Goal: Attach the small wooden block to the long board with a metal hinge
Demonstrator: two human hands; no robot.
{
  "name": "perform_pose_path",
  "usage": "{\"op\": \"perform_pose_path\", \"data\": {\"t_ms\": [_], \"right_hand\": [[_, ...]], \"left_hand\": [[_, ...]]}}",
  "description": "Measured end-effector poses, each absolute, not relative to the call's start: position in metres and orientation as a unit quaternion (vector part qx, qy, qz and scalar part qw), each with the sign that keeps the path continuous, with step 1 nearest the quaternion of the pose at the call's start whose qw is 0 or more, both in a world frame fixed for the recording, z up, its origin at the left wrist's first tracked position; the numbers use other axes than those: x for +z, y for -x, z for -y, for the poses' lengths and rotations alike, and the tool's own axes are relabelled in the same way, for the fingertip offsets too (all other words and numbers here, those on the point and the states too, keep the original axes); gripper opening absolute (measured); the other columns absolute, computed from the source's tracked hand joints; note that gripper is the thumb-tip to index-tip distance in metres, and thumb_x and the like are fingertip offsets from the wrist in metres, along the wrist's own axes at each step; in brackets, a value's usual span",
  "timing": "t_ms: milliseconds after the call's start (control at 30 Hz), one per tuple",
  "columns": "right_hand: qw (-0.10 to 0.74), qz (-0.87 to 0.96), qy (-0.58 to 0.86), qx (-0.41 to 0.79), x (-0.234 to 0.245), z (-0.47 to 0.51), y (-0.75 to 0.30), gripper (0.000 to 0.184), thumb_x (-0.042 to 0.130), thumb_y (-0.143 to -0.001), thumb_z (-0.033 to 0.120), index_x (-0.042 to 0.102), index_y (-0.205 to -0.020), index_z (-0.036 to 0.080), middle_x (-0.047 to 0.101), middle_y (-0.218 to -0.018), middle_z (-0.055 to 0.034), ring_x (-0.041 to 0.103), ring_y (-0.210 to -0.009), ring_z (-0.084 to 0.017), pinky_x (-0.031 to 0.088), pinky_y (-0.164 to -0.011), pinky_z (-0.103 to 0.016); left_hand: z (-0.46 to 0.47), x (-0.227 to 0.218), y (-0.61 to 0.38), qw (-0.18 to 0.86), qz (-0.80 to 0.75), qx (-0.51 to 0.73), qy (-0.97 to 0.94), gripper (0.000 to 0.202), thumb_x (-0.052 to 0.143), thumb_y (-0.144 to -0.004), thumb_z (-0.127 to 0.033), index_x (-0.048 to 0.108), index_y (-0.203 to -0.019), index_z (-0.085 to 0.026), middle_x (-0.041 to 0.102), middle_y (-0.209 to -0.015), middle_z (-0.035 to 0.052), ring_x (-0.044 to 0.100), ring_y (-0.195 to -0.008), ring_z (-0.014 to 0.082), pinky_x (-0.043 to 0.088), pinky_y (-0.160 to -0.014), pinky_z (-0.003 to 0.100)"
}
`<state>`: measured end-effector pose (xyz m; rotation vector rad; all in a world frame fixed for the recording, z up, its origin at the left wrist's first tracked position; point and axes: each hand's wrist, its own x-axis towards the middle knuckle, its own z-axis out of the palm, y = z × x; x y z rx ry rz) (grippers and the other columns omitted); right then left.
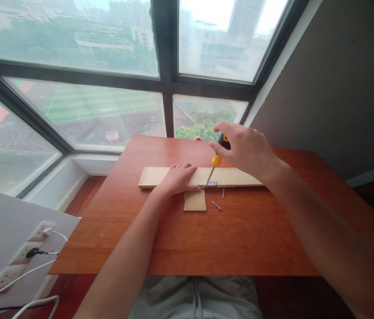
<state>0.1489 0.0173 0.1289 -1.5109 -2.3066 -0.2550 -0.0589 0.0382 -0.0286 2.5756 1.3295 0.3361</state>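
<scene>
My right hand (244,148) is closed around a screwdriver (217,160) with a yellow and black handle. The screwdriver leans, its tip down at a small metal hinge or bracket (212,183) on the near edge of a pale wooden board (226,176). My left hand (180,178) lies on the board left of the metal piece, fingers stretched out and pressing flat. A small square of wood (195,201) sits against the board's near side, below my left thumb. Two loose screws, one screw (216,205) and a smaller-looking screw (223,193), lie on the table just right of it.
The reddish-brown wooden table (113,239) ends close to my lap. Large windows (103,106) stand beyond it, and a grey wall (326,88) rises at the right. Wall sockets (29,252) with plugged-in cables are at the lower left.
</scene>
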Motion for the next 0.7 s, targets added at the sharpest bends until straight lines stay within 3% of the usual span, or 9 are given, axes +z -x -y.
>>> {"op": "perform_pose_path", "data": {"t_ms": [133, 200, 567, 700], "right_hand": [[0.246, 0.854, 0.458, 0.026, 0.1277, -0.0202, -0.1515, 0.04, 0.053, -0.086, 0.023, 0.058, -0.126, 0.019, 0.066, -0.114, -0.0092, 0.063, -0.096, -0.023, 0.047, -0.08, -0.035], [0.259, 0.862, 0.429, 0.072, 0.1276, -0.0216, -0.1545, 0.044, 0.052, -0.082, 0.016, 0.057, -0.126, 0.018, 0.066, -0.115, -0.0089, 0.061, -0.1, -0.021, 0.047, -0.086, -0.034], [0.201, 0.864, 0.459, 0.041, 0.1284, -0.0192, -0.1538, 0.042, 0.044, -0.089, 0.02, 0.063, -0.126, 0.024, 0.06, -0.102, -0.0081, 0.056, -0.078, -0.018, 0.04, -0.07, -0.031], [0.197, 0.871, 0.446, 0.056, 0.1336, -0.02, -0.1557, 0.035, 0.047, -0.087, 0.021, 0.069, -0.114, 0.023, 0.059, -0.092, -0.0057, 0.053, -0.072, -0.015, 0.039, -0.07, -0.03]], "left_hand": [[-0.0376, -0.0273, 0.0585, 0.114, -0.454, 0.111, -0.877, 0.066, 0.068, -0.079, -0.062, 0.052, -0.131, -0.024, 0.057, -0.133, 0.0109, 0.053, -0.121, 0.0327, 0.037, -0.102, 0.045], [-0.0372, -0.0267, 0.0581, 0.114, -0.456, 0.11, -0.876, 0.066, 0.068, -0.079, -0.062, 0.052, -0.132, -0.024, 0.057, -0.134, 0.0111, 0.053, -0.122, 0.0328, 0.037, -0.102, 0.045], [-0.0373, -0.0269, 0.059, 0.113, -0.455, 0.112, -0.876, 0.065, 0.069, -0.079, -0.06, 0.052, -0.131, -0.026, 0.057, -0.133, 0.0111, 0.053, -0.122, 0.0326, 0.038, -0.101, 0.045], [-0.0377, -0.0266, 0.0589, 0.117, -0.455, 0.111, -0.876, 0.067, 0.068, -0.078, -0.062, 0.051, -0.132, -0.026, 0.057, -0.133, 0.0112, 0.053, -0.122, 0.0324, 0.038, -0.102, 0.044]]}}
